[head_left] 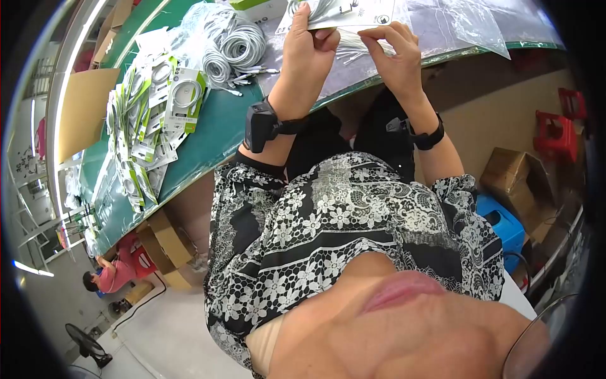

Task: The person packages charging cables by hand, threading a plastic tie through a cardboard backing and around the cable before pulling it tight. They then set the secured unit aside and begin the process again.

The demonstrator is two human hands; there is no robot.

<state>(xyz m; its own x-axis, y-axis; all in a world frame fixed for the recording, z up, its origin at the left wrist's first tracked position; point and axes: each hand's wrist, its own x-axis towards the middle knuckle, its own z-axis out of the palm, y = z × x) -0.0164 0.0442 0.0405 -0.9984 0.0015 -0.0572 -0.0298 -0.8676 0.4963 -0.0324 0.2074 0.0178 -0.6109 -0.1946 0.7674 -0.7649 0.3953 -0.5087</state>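
Observation:
My left hand (309, 60) grips a white packaging card (372, 12) at the top edge of the view, the thumb pressed over its front. A grey-white cable (319, 11) lies on the card by that thumb, partly cut off by the frame. At the card's lower right edge, my right hand (398, 57) closes thumb and forefinger in a pinch; what sits between them is too small to make out. Below the card, a bunch of thin white strips (352, 49) rests on the table, between the two hands.
On the green table (221, 120) lie coiled grey cables (243, 47) and a pile of carded cables (154, 110). Clear plastic (476, 28) is at the right. Cardboard boxes (517, 183), red stools (555, 136) and a blue stool (499, 218) stand beside me. Another person (117, 271) sits farther off.

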